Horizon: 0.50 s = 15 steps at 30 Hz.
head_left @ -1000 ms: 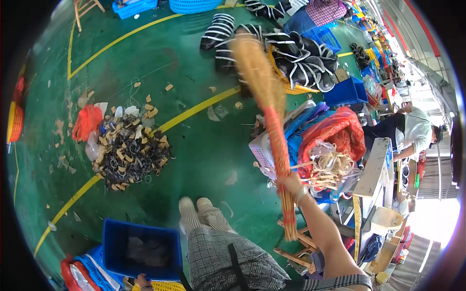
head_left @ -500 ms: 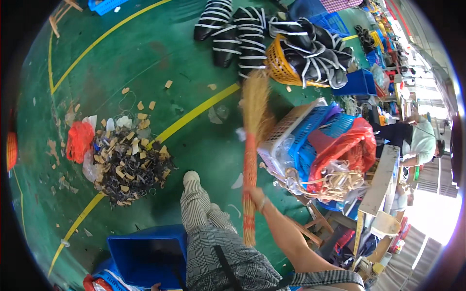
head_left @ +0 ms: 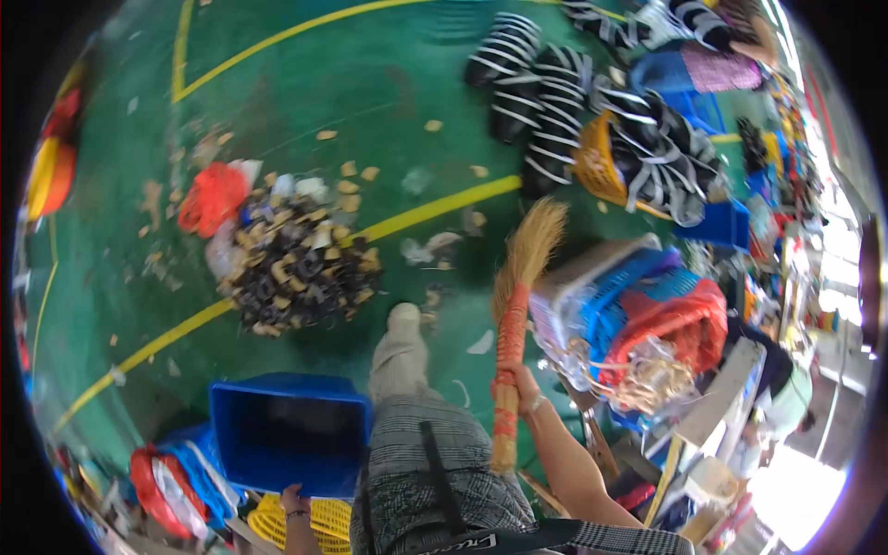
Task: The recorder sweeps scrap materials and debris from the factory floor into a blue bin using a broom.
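My right hand (head_left: 520,387) is wrapped round the red-bound handle of a straw broom (head_left: 511,326). The broom's bristles (head_left: 536,240) point away from me, beside the stacked baskets. At the lower left, my left hand (head_left: 294,500) grips the near rim of a blue plastic bin (head_left: 277,486). The bin's dark mouth faces up, and I cannot make out what is inside. Beyond it, a pile of black and tan scraps (head_left: 301,268) lies on the green floor, with a crumpled red plastic bag (head_left: 213,197) at its left edge.
Stacked crates (head_left: 592,296) with a red bag stand to the right. Farther off are bound black bundles (head_left: 555,111) and a yellow basket (head_left: 599,159). A yellow basket (head_left: 324,525) sits below the bin. Loose scraps dot the floor; a person (head_left: 782,379) is at far right.
The view has shifted, so the pile and baskets sit farther right. My right hand still holds the broom, whose bristles now lean to the right. More of my left hand shows at the bin's rim.
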Tool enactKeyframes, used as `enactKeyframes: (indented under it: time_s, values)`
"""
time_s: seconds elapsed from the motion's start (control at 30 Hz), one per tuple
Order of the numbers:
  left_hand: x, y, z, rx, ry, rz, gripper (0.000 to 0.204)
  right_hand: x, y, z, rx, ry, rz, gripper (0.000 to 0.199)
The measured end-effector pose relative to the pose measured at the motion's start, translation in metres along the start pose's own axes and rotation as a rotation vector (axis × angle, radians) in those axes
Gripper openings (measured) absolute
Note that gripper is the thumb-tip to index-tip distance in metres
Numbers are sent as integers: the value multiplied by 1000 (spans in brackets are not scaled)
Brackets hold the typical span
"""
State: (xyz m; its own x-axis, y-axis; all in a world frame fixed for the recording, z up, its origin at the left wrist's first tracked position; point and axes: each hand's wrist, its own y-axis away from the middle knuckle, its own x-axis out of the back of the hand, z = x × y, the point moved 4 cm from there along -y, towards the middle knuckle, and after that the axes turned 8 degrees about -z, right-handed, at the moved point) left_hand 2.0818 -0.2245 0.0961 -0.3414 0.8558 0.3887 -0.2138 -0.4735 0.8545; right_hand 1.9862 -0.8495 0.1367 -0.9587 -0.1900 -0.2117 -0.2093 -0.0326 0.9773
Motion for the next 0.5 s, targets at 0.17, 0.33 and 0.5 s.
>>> enactKeyframes:
  time_s: [0.17, 0.33, 0.5]
  values:
    - [20, 19, 38, -176, 60, 159, 19, -125, -33, 113, -104, 112, -220, 16]
    - [71, -5, 130, -337, 241, -13, 17, -182, 18, 168, -198, 394, -481, 21]
    - [88, 21, 254, -633, 77, 2, 18, -138, 71, 152, -62, 588, -478, 25]
